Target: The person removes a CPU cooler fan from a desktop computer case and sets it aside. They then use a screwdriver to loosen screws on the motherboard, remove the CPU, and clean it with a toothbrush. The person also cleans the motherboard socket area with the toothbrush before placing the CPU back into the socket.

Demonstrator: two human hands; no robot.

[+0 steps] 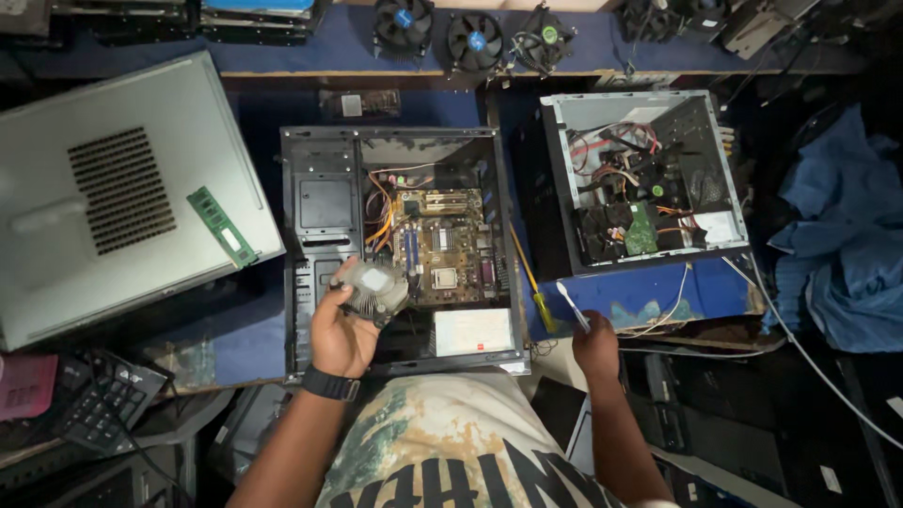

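Note:
My left hand (340, 334) grips a dusty round processor cooler (372, 288) and holds it over the lower left of an open black computer case (301, 282). Inside the case lies a brown motherboard (442, 246) with its bare processor socket just right of the cooler. My right hand (594, 343) is shut on a thin white brush-like tool (571, 303) to the right of the case, near a yellow-handled screwdriver (529, 280) that leans at the case's right edge.
A second open case (649, 179) full of cables lies at the right. A grey side panel (113, 188) with a green memory stick (221, 226) sits left. Several cooler fans (475, 39) line the back shelf. A keyboard (99, 400) is at bottom left, blue cloth (842, 235) at far right.

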